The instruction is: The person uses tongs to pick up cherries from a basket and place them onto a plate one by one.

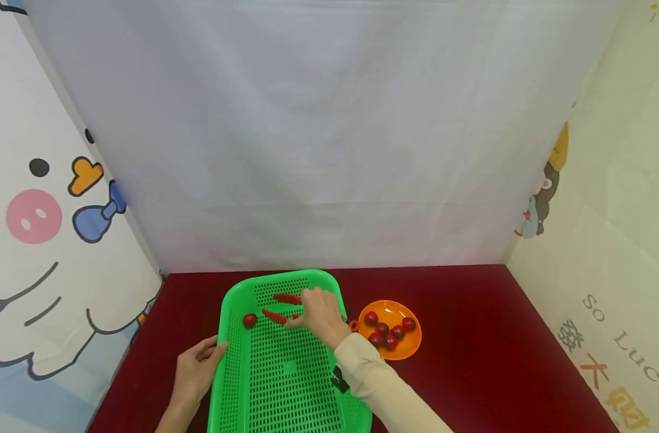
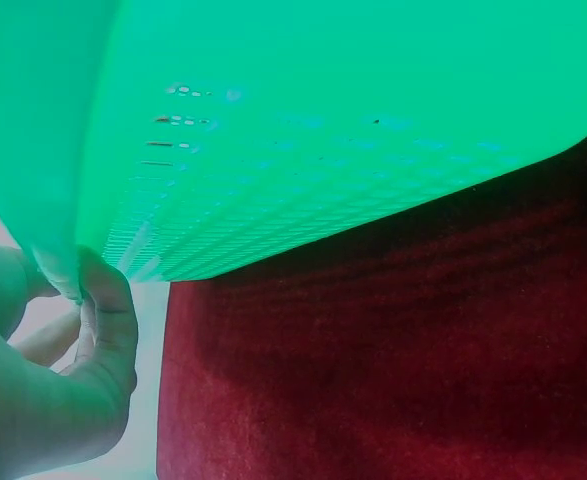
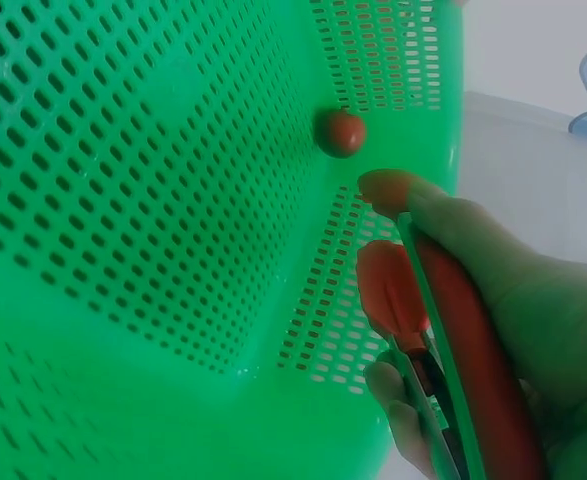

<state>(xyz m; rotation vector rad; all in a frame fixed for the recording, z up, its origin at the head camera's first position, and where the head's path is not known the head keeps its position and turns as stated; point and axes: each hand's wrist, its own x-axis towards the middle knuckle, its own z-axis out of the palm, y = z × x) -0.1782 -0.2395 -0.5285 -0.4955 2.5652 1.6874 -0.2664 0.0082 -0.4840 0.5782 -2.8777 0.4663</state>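
Note:
My left hand (image 1: 195, 370) pinches the left rim of a green perforated basket (image 1: 288, 385) between thumb and fingers. The left wrist view shows the basket's slotted side (image 2: 373, 130) beside the dark red cloth. Over the basket's far right part, my right hand (image 1: 323, 313) grips red tongs (image 3: 468, 350), whose spread red tips point left. A small round red fruit (image 1: 249, 320) lies in the far left part of the basket, a short way from the tips. The same fruit (image 3: 341, 133) shows by the basket wall in the right wrist view, with nothing between the tongs' tips.
Right of the basket, an orange plate (image 1: 407, 350) bears several round dark red fruits (image 1: 382, 329). Dark red cloth (image 1: 470, 349) covers the table. A pale curtain (image 1: 335, 150) hangs behind, and printed cloths stand at both sides.

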